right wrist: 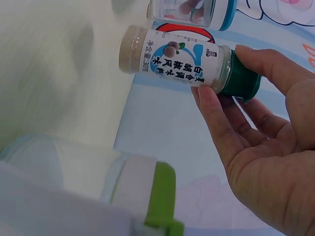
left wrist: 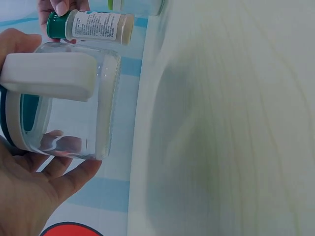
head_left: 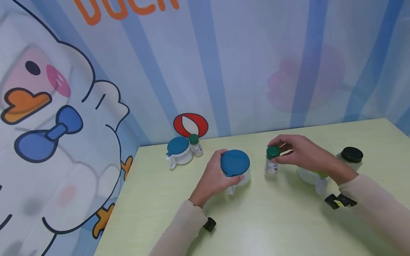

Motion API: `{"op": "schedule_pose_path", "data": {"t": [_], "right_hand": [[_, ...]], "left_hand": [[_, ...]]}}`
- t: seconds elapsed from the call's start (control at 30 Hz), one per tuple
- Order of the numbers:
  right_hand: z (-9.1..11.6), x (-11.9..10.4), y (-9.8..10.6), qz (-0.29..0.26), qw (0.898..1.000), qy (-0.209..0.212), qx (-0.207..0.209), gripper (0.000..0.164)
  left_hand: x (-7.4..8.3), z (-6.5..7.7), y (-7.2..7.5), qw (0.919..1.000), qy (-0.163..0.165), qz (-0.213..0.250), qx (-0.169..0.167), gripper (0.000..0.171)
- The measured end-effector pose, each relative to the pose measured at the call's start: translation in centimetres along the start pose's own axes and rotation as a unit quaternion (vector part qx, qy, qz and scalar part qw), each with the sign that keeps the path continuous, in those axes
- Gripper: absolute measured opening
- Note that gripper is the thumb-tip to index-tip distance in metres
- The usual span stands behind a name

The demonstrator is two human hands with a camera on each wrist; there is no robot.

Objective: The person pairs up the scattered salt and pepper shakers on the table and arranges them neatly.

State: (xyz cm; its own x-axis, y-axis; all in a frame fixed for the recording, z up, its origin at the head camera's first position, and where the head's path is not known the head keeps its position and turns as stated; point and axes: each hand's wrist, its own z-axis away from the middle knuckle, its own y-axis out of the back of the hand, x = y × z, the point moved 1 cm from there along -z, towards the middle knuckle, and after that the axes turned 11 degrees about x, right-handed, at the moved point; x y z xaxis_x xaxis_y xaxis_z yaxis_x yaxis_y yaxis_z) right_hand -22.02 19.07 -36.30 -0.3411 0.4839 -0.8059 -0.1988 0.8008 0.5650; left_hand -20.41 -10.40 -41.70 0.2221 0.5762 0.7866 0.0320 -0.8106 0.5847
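Note:
My left hand (head_left: 215,175) grips a clear seasoning jar (head_left: 235,163) with a blue lid and white handle, its fingers and thumb round the sides. In the left wrist view, the jar (left wrist: 74,118) shows its see-through wall, with a shadow on the table beneath. To the right, my right hand (head_left: 299,153) pinches a small spice bottle (head_left: 272,166) by its green cap. Pale powder fills the bottle (right wrist: 179,59) in the right wrist view, behind a white label with dark printed characters.
At the back left stand another blue-lidded jar (head_left: 183,156) and a green-capped spice bottle (head_left: 198,149). A green-lidded jar (head_left: 307,176) sits partly hidden under my right forearm, near a black-lidded jar (head_left: 352,156). A printed curtain (head_left: 250,71) hangs behind the table (head_left: 256,224).

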Motion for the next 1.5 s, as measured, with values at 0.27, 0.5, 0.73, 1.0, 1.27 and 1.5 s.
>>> {"op": "schedule_pose_path", "data": {"t": [0.27,0.5,0.73,1.0,1.27,1.5], "right_hand": [[0.3,0.8,0.8,0.023,1.000,0.017,-0.003,0.044],[0.2,1.5,1.4,0.023,1.000,0.010,-0.013,0.040],[-0.2,1.9,2.0,0.003,1.000,0.006,-0.028,0.041],[-0.5,2.2,2.6,0.007,0.999,0.005,-0.051,0.039],[-0.9,2.9,2.9,0.001,0.997,-0.004,-0.074,0.041],[-1.0,3.0,3.1,-0.005,0.996,0.004,-0.090,0.041]], "left_hand": [[0.5,-0.1,-1.0,0.9999,0.013,-0.001,0.002,0.092],[0.8,-0.1,-2.0,0.9999,0.010,-0.002,0.005,0.093],[1.3,-0.2,-3.2,0.9999,0.000,0.015,0.001,0.092],[1.4,-0.2,-4.4,0.9995,-0.009,0.032,-0.003,0.091],[2.0,-0.2,-5.3,0.9987,0.021,0.046,-0.001,0.091],[1.9,-0.4,-6.2,0.9973,0.026,0.067,0.009,0.091]]}}
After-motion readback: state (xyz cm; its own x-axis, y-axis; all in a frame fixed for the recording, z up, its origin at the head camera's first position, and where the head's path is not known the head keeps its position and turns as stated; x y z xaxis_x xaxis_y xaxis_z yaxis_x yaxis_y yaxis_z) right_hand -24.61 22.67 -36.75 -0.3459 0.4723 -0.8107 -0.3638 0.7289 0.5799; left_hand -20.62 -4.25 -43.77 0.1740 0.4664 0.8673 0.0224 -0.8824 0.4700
